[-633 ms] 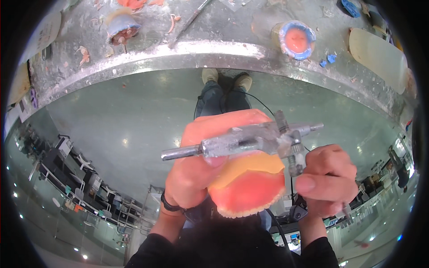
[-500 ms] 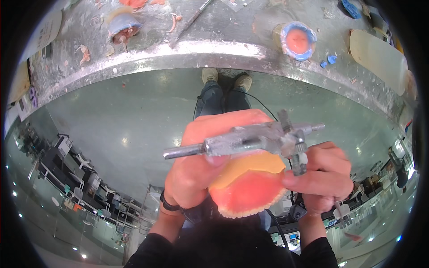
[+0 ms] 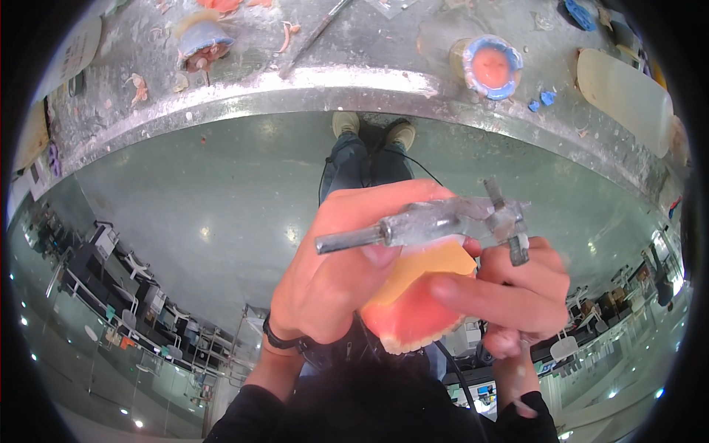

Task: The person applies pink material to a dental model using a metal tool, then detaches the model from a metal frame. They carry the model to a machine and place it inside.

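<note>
Denture model (image 3: 417, 314), pink with pale teeth and a yellow base (image 3: 425, 273), is held off the desk (image 3: 399, 48), short of its near edge. The left hand (image 3: 321, 277) has its grip closed on it and the metal frame (image 3: 425, 225); the right hand (image 3: 524, 292) lays a fingertip (image 3: 443, 286) against the pink surface, its grip's contents unclear. Touching up that surface seems the step; pressing further calls for steady left support. Toward the desk's near edge, a blue-rimmed cup (image 3: 493, 93) contains pink material (image 3: 490, 66); farther left, another blue cup (image 3: 203, 35) shows pink inside.

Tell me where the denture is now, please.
In the head view, the denture is low, right of centre, below the metal frame, between left hand and right hand.
</note>
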Demonstrator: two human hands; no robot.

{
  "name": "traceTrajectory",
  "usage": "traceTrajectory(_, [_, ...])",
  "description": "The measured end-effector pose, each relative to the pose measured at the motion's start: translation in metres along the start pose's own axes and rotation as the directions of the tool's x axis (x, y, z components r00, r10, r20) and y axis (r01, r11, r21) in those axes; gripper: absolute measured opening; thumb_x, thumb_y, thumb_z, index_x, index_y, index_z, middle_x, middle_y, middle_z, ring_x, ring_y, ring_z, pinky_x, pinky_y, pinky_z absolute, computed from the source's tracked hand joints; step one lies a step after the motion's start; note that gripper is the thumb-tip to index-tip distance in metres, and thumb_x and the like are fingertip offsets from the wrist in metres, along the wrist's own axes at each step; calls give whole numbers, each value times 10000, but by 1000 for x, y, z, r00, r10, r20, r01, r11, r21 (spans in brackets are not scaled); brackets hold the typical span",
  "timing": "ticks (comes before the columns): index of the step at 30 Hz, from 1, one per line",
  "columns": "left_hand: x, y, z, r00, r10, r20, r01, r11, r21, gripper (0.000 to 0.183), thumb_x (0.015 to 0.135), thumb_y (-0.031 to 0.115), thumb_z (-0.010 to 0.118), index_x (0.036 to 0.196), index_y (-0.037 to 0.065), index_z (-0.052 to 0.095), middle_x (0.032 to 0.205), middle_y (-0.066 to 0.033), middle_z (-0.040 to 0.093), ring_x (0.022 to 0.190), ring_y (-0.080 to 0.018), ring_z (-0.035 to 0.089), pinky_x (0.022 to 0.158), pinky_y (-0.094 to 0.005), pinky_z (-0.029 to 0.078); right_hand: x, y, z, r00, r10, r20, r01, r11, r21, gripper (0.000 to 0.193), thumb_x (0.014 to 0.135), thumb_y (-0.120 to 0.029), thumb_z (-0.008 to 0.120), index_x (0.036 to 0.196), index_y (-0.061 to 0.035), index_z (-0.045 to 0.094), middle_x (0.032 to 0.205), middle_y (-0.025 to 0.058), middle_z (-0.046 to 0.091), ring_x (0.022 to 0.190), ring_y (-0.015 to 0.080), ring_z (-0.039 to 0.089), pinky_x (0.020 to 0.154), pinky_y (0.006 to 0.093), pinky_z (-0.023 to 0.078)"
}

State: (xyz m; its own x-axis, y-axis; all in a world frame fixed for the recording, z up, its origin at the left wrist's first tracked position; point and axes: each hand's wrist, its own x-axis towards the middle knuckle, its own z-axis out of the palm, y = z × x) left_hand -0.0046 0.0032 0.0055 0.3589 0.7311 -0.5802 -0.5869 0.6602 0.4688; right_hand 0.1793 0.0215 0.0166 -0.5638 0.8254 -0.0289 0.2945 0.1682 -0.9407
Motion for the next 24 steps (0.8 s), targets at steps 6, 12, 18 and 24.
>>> traceTrajectory(6, [-3, -4, 1, 998, -46, -37, 41, 991, -125, 679, 739, 403, 535, 1133, -140, 435, 1063, -375, 499, 975, -474, 530, 805, -496, 479, -5, -1, 5, 991, -16, -131, 17, 1000, 7, 444, 885, -441, 419, 818, -97, 692, 480, -27, 367, 364, 97, 346, 365, 228, 263])
traceTrajectory(12, [-1, -6, 0, 999, -31, -13, 29, 987, -161, 553, 803, 399, 485, 1052, -93, 535, 958, -155, 614, 889, -219, 588, 801, -310, 460, -8, 1, 7, 965, 22, -261, 0, 996, 85, 556, 926, -488, 338, 729, -71, 648, 474, 18, 460, 368, 134, 374, 394, 248, 273])
traceTrajectory(18, [-4, -6, -3, 997, -30, 65, 55, 910, -412, 547, 775, 299, 519, 1166, -82, 481, 1018, -230, 592, 940, -273, 589, 842, -335, 465, -6, -2, 8, 982, 34, -188, -7, 990, 140, 515, 937, -455, 340, 767, -69, 635, 478, 18, 454, 362, 127, 383, 373, 254, 313])
traceTrajectory(24, [-3, -10, 18, 949, -12, -316, -68, 968, -242, 745, 775, 541, 327, 1024, -141, 494, 835, -349, 559, 698, -370, 579, 586, -397, 476, -6, 1, 14, 987, -7, -159, 33, 986, 163, 418, 912, -402, 412, 900, -82, 680, 465, -22, 389, 342, 96, 353, 344, 238, 282])
